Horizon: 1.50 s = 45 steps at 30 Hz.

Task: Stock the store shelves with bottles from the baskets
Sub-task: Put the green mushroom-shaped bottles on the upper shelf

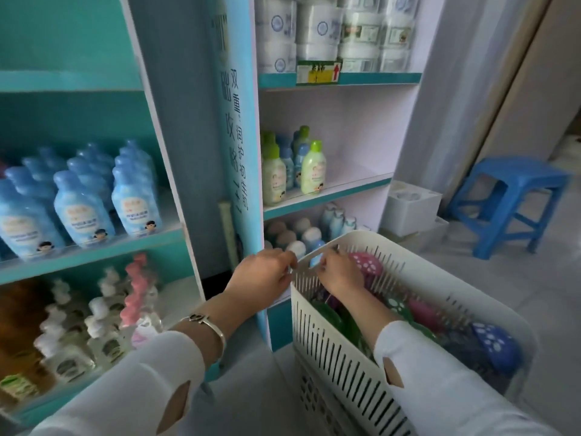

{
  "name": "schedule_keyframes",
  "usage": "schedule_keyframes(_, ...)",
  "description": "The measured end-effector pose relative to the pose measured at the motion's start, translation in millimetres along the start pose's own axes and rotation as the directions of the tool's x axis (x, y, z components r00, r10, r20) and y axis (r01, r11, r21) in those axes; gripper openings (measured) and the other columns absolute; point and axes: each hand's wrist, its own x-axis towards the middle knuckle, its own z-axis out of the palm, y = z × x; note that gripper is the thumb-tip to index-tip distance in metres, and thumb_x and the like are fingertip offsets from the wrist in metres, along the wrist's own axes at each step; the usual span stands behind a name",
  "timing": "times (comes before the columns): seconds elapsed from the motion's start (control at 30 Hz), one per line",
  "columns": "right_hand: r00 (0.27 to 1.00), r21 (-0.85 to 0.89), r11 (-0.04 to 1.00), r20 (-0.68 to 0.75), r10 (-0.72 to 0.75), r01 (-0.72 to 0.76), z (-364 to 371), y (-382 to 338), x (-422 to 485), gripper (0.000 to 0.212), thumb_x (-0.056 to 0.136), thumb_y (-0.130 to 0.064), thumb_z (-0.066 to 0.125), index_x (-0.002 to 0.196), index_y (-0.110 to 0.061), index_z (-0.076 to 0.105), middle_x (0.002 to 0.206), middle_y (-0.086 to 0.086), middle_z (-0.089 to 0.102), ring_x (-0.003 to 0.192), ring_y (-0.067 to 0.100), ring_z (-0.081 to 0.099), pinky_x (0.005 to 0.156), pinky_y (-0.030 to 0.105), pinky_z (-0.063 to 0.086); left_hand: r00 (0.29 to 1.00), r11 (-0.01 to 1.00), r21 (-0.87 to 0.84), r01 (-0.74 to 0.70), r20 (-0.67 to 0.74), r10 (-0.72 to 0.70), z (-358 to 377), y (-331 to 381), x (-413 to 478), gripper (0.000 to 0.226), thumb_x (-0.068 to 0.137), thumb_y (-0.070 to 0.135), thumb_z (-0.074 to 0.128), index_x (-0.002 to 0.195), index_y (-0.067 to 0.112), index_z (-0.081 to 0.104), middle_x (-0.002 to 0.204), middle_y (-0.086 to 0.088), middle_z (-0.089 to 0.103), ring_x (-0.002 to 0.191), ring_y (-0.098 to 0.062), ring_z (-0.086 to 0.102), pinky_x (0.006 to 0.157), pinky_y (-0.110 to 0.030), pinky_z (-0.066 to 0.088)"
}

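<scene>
A white slotted basket (pixel 342 350) stands on the floor before the shelves, holding purple, green and blue white-dotted items (pixel 493 341). My left hand (pixel 264 276) is curled on the basket's far-left corner rim from outside. Reaching inside the same corner, my right hand (pixel 341 273) pinches a small light-blue piece (pixel 314 262); what it is cannot be told. The middle right shelf (pixel 355 187) carries green-capped bottles (pixel 312 168) at its left end. The shelf below holds white- and grey-capped bottles (pixel 295 234).
Left shelving holds rows of blue bottles (pixel 81 209), with pump bottles (pixel 94 325) below. White tubs (pixel 333 33) fill the top right shelf. A blue plastic stool (pixel 509 199) and white boxes (pixel 412 206) stand on the floor to the right.
</scene>
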Motion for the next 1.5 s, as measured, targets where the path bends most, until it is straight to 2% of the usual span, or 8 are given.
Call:
schedule_keyframes(0.23, 0.984, 0.016, 0.995, 0.154, 0.092, -0.095, -2.2, 32.0, -32.7, 0.047, 0.090, -0.031, 0.056, 0.135, -0.033, 0.043, 0.139, 0.005, 0.042, 0.118, 0.028, 0.052, 0.094, 0.045, 0.049, 0.995, 0.997, -0.029, -0.077, 0.062, 0.079, 25.2, 18.1, 15.8, 0.025, 0.091, 0.026, 0.048, 0.115, 0.025, 0.056, 0.114, 0.001, 0.061, 0.106, -0.020, 0.055, 0.092, -0.035, 0.042)
schedule_keyframes(0.4, 0.913, -0.047, 0.999, 0.407, 0.032, -0.014, -21.9, 27.3, -47.4, 0.029, 0.094, -0.025, 0.049, 0.121, -0.014, 0.057, 0.110, 0.009, 0.061, 0.096, 0.024, 0.057, 0.089, 0.037, 0.049, 0.991, 0.992, -0.062, -0.112, 0.065, 0.116, 28.6, 29.8, 18.2, 0.022, 0.091, 0.029, 0.048, 0.110, 0.025, 0.058, 0.109, -0.002, 0.066, 0.095, -0.020, 0.062, 0.084, -0.035, 0.051)
schedule_keyframes(0.53, 0.826, 0.158, 0.987, 0.553, -0.108, 0.023, -34.9, 12.6, -53.7, 0.044, 0.090, -0.013, 0.051, 0.133, -0.024, 0.051, 0.131, 0.001, 0.053, 0.118, 0.021, 0.050, 0.103, 0.036, 0.041, 0.984, 0.984, -0.097, -0.147, 0.088, 0.155, 27.3, 27.8, 12.3, 0.022, 0.091, 0.031, 0.050, 0.109, 0.024, 0.060, 0.109, 0.001, 0.064, 0.098, -0.019, 0.060, 0.086, -0.033, 0.049)
schedule_keyframes(0.63, 0.745, 0.058, 0.996, 0.662, -0.088, 0.066, -33.2, 9.9, -52.0, 0.067, 0.085, -0.018, 0.060, 0.144, -0.033, 0.033, 0.147, 0.002, 0.038, 0.133, 0.023, 0.039, 0.111, 0.044, 0.033, 0.977, 0.981, -0.142, -0.133, 0.149, 0.154, 27.7, 19.9, 8.3, 0.018, 0.090, 0.029, 0.051, 0.104, 0.024, 0.062, 0.108, 0.001, 0.063, 0.098, -0.018, 0.059, 0.088, -0.037, 0.049)
schedule_keyframes(0.77, 0.743, -0.013, 0.995, 0.667, -0.063, 0.096, -28.6, 8.7, -52.1, 0.071, 0.085, -0.025, 0.064, 0.146, -0.035, 0.028, 0.149, 0.002, 0.036, 0.134, 0.025, 0.037, 0.111, 0.046, 0.033, 0.961, 0.976, -0.191, -0.101, 0.236, 0.146, 28.1, 14.9, 3.1, 0.016, 0.089, 0.025, 0.052, 0.101, 0.023, 0.062, 0.107, 0.000, 0.062, 0.100, -0.019, 0.058, 0.089, -0.038, 0.049)
schedule_keyframes(1.13, 0.806, 0.277, 0.961, 0.566, -0.176, 0.016, -36.6, 23.3, -49.7, 0.059, 0.081, -0.012, 0.063, 0.137, -0.019, 0.046, 0.131, 0.004, 0.054, 0.117, 0.020, 0.052, 0.105, 0.039, 0.041, 0.952, 0.976, -0.213, -0.043, 0.287, 0.105, 30.1, 23.3, 10.0, 0.036, 0.091, 0.023, 0.052, 0.127, 0.024, 0.050, 0.125, -0.003, 0.056, 0.113, -0.021, 0.054, 0.095, -0.035, 0.045)
schedule_keyframes(1.37, 0.907, 0.624, 0.752, 0.412, -0.086, -0.212, -61.8, 42.6, -36.9, 0.041, 0.082, -0.016, 0.066, 0.122, -0.021, 0.058, 0.109, 0.001, 0.063, 0.102, 0.017, 0.060, 0.100, 0.035, 0.047, 0.971, 0.923, -0.384, -0.006, 0.217, 0.097, 32.2, 39.0, 39.5, 0.049, 0.088, 0.016, 0.059, 0.135, 0.022, 0.045, 0.134, -0.004, 0.045, 0.122, -0.021, 0.048, 0.099, -0.026, 0.039)
schedule_keyframes(1.5, 0.912, 0.832, 0.423, 0.409, -0.032, -0.358, -68.6, 53.1, -31.0, 0.024, 0.086, -0.005, 0.060, 0.105, -0.021, 0.063, 0.098, 0.004, 0.065, 0.099, 0.024, 0.061, 0.098, 0.046, 0.048, 0.978, 0.917, -0.398, 0.010, 0.195, 0.074, 36.0, 47.7, 60.0, 0.064, 0.084, 0.017, 0.065, 0.140, 0.023, 0.036, 0.141, -0.005, 0.035, 0.125, -0.022, 0.043, 0.101, -0.025, 0.035)
